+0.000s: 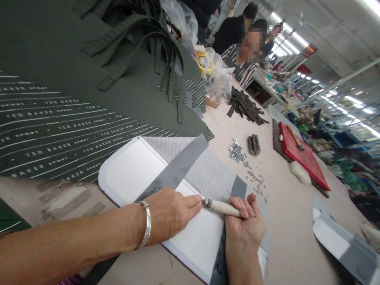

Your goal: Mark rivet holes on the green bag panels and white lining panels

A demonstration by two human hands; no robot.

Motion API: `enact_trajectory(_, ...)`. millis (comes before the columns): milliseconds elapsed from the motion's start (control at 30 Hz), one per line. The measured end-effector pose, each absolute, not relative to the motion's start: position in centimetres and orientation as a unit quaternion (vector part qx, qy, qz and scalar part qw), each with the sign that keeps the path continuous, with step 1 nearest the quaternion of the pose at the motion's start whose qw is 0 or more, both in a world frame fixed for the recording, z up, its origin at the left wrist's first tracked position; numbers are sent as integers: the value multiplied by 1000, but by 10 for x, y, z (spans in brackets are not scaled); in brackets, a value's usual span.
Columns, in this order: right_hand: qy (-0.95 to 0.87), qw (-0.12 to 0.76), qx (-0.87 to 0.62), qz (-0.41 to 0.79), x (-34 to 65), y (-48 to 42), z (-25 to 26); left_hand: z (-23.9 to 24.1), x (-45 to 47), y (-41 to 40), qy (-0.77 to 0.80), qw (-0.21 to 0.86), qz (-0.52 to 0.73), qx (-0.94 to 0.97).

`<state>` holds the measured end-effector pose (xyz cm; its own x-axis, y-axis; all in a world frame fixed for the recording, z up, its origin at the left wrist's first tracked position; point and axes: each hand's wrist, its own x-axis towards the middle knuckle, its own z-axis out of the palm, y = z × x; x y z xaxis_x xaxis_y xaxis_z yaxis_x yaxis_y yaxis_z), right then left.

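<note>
My left hand [170, 215], with a silver bangle at the wrist, lies over a white panel [190, 233] with its fingers stretched out. Those fingertips reach the metal end of a hand tool [224, 208] that has a white wrapped handle. Around that handle my right hand [245, 225] is closed, pointing the metal end left at the panel; the exact kind of tool cannot be made out. Two grey straps [181, 164] cross the panel and the pale printed lining [204, 174] joined to it.
Dark green printed fabric [59, 134] with straps [154, 43] covers the left. Small metal pieces [236, 151], a dark coil-like cluster [253, 145] and cut dark strips [246, 107] lie beyond. At right are a red board [303, 158] and another panel [335, 237]. People [246, 43] sit behind.
</note>
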<state>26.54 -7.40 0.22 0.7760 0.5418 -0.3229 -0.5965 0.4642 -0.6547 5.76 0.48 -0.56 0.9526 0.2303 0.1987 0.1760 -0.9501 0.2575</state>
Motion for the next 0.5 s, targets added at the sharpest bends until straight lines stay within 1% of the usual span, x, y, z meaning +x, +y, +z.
enact_trajectory(167,-4,850,-404,338,266,-78,-2,-6,57,3,108,128,114,979)
enact_trajectory(300,-17,854,-417,309,263,-77,-1,-7,57,3,107,136,117,978)
enact_trajectory(500,-110,850,-443,262,241,-66,20,-7,60,7,106,158,109,976)
